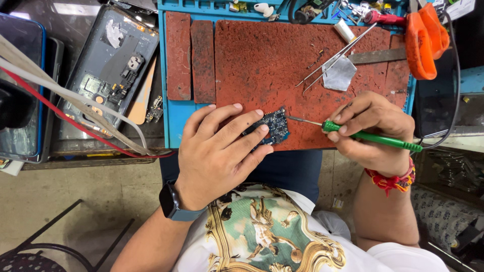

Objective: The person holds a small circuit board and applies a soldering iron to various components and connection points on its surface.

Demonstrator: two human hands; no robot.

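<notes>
My left hand (219, 148) presses a small blue circuit board (275, 124) down on the near edge of a worn red work mat (262, 60), fingers laid across the board's left part. My right hand (370, 132) grips a green-handled tool (375, 136) like a pen; its thin metal tip (297, 120) points left and sits right at the board's right edge. A cord runs from the tool's back end off to the right.
Tweezers (333, 63) and a grey metal piece (339, 74) lie on the mat's far right, orange-handled pliers (423, 40) beyond. An opened phone body (108, 65) lies left of the blue tray (174, 118), with red and white cables (75, 108) across it. A chair frame stands lower left.
</notes>
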